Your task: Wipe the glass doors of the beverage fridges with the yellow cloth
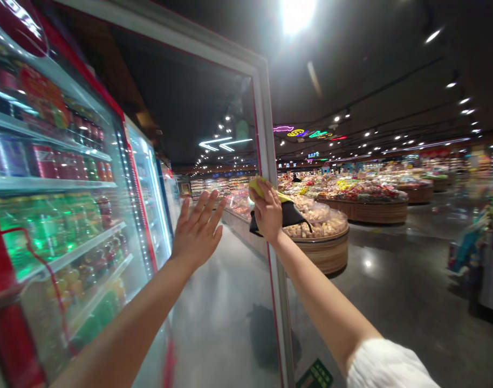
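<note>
A glass fridge door (222, 302) with a grey frame stands swung open in front of me. My left hand (200, 229) is raised toward the pane with its fingers spread and nothing in it; whether the palm touches the glass I cannot tell. Higher on the right, my right hand (267, 211) presses a yellow and black cloth (289, 210) on the door's outer upright. Its fingers lie over the yellow part, while the black part hangs out below and to the right.
On the left, a lit drinks fridge (52, 183) holds shelves of cans and bottles. A red cord (48, 264) dangles at its front. Beyond the door, a rounded wooden display stand (319, 250) carries packaged food, with another stand (368, 210) behind it. Grey shiny floor (376, 285) runs between displays.
</note>
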`<state>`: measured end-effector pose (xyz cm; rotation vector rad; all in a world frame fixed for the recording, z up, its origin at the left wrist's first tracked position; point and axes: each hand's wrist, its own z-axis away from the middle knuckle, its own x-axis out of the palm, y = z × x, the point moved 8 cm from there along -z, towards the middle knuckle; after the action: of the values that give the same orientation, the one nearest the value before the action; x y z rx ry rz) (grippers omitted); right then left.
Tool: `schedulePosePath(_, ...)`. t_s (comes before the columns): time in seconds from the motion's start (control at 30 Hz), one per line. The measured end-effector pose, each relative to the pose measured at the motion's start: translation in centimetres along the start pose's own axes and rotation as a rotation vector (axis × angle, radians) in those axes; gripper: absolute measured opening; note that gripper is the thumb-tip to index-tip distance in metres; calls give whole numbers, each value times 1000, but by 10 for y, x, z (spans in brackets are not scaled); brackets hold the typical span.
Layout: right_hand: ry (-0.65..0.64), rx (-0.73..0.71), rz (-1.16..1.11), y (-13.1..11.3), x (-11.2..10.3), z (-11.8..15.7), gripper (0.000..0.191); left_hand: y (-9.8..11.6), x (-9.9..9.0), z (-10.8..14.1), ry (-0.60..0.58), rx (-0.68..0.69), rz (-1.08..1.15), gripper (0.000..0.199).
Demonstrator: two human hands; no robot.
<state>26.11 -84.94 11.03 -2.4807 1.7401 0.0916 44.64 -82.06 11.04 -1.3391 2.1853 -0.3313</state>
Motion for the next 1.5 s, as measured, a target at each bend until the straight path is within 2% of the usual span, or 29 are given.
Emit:
schedulePosePath(0.03,5,4,-22,-7,1,-6,51,0,0,0,-1,-2,0,73)
schedulePosePath(0.1,15,12,-68,-19,6,3,52,1,0,0,-5,-2,-10,72)
schedulePosePath(0.23,-14,6,-111,-31,15,67,60,1,-1,2,-2,10,-35,71)
schedulePosePath(0.3,-22,6,-120,-28,16,83,62,1,-2,2,1,23,-40,72)
schedulePosePath(0.37,-17,39,-129,-22,15,75,62,0,-3,2,2,32,-33,75)
schedulePosePath(0.43,-7,99,-134,-21,15,53,62,-1,-4,0,-8,26,-12,77)
schedulePosePath(0.53,24,136,-158,-31,14,32,62,-2,-5,-1,-50,-3,19,79)
schedulePosePath(0.6,22,60,-199,-42,12,41,61,-2,-8,3,-67,-28,27,79)
schedulePosePath(0.67,-29,-62,-225,-48,11,61,59,-2,-13,12,-68,-44,29,80)
schedulePosePath(0.77,-95,-141,-171,-35,10,82,50,-5,-23,32,-49,-62,22,82)
schedulePosePath(0.9,31,82,-83,-11,9,62,44,-14,-34,54,-26,-139,3,78)
schedulePosePath(1.0,100,162,-124,-26,13,52,48,-15,-35,58,-45,-145,-3,75)
schedulePosePath(1.07,51,95,-153,-44,16,60,49,-15,-34,59,-51,-140,-7,74)
schedulePosePath(1.13,-54,-25,-154,-55,19,78,52,-15,-35,60,-51,-130,-18,74)
schedulePosePath(1.23,-153,-116,-114,-46,20,95,53,-14,-36,66,-68,-92,-36,76)
schedulePosePath(1.3,-122,-45,-107,-29,20,86,55,-15,-36,72,-90,-75,-39,77)
schedulePosePath(1.37,-36,77,-127,-20,22,67,57,-15,-36,77,-111,-80,-46,76)
schedulePosePath(1.43,34,160,-141,-27,24,50,56,-15,-35,80,-122,-86,-60,76)
schedulePosePath(1.5,22,130,-146,-49,27,46,56,-13,-34,82,-132,-86,-70,78)
